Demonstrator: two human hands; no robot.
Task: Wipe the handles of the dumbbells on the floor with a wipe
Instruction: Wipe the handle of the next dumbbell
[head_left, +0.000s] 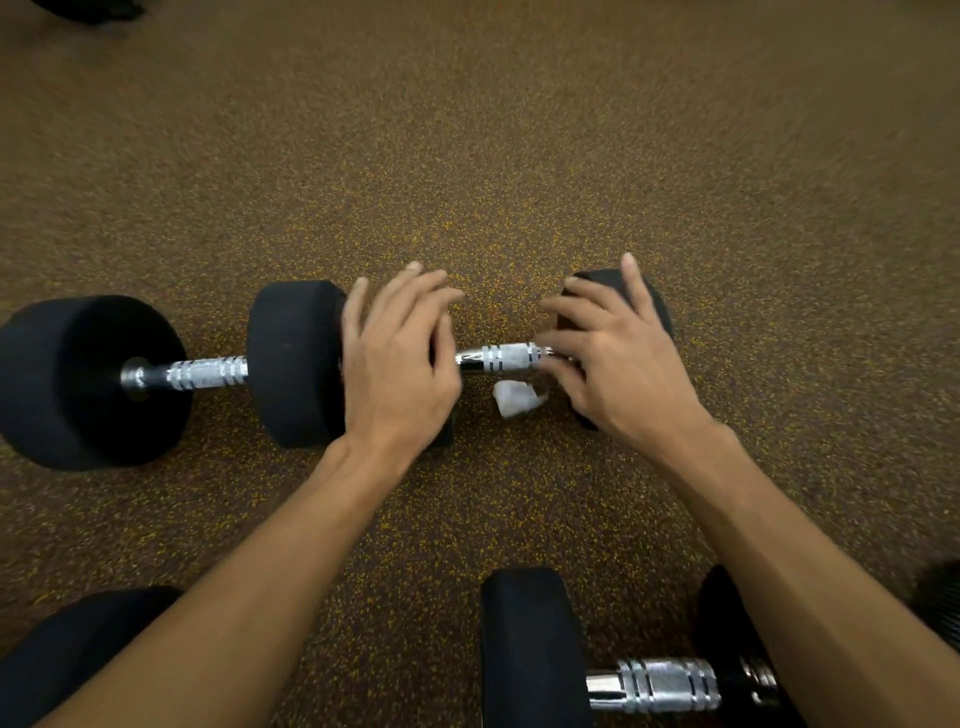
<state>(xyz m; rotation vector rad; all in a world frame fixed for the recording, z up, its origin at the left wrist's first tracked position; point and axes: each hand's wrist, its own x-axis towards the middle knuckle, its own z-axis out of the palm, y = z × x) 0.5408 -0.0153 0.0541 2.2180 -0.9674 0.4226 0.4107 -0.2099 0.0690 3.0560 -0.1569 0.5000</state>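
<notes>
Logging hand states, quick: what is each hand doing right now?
Left hand: open, fingers straight.
Right hand: fingers spread; wipe at its thumb, pinch cannot be told.

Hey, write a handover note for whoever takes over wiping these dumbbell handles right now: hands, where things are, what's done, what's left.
Left hand: open, fingers straight, over the left head of the middle dumbbell.
Right hand: spread over its right head, fingertips at the handle end; unclear whether the thumb pinches the wipe.
Wipe: crumpled, just below that handle, beside the right hand.
Left dumbbell and near dumbbell lie untouched on the floor.
Done: the picture does not show which handles are already wiped.
Left: probably get the wipe firmly in hand and rub each handle.
</notes>
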